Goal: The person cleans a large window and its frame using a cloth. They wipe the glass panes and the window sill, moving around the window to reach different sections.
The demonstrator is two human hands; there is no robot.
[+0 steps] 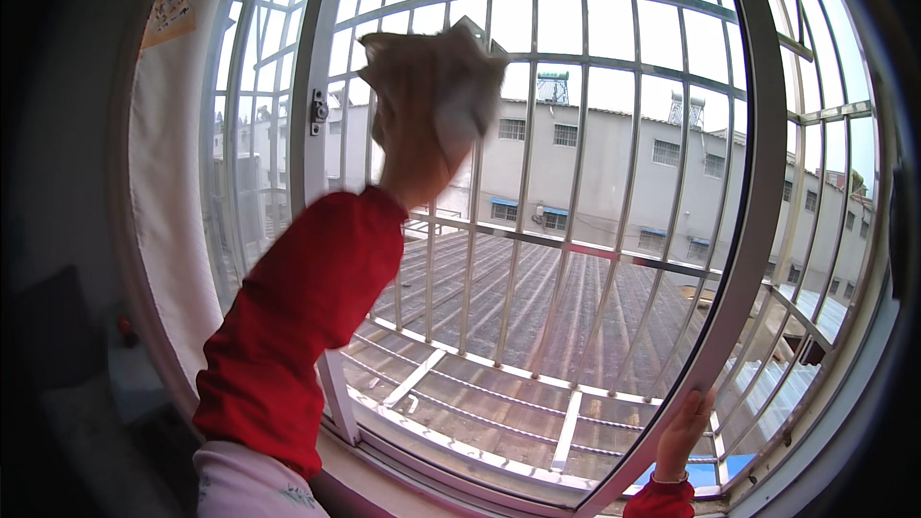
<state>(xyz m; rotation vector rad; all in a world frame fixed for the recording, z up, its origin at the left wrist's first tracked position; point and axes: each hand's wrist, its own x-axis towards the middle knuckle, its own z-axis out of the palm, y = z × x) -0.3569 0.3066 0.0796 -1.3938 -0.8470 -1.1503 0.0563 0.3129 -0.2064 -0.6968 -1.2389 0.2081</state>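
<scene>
My left hand (414, 165), in a red sleeve cover, is raised to the upper left part of a sliding window. It holds a crumpled greyish cloth (471, 97) in front of the window glass (561, 288); motion blurs both, and I cannot tell whether the cloth touches the glass. Low on the right, my right hand (682, 432), also in a red sleeve, grips the right upright of the sash frame (755, 194) by its edge. The cloth and the back of the hand hide most of the left fingers.
Outside the glass stands a metal security grille (568, 223). Beyond it lie a corrugated roof (489, 295) and a pale building (611, 158). A light curtain (169, 180) hangs at left. The frame's left upright carries a latch (319, 111). The sill (338, 464) runs below.
</scene>
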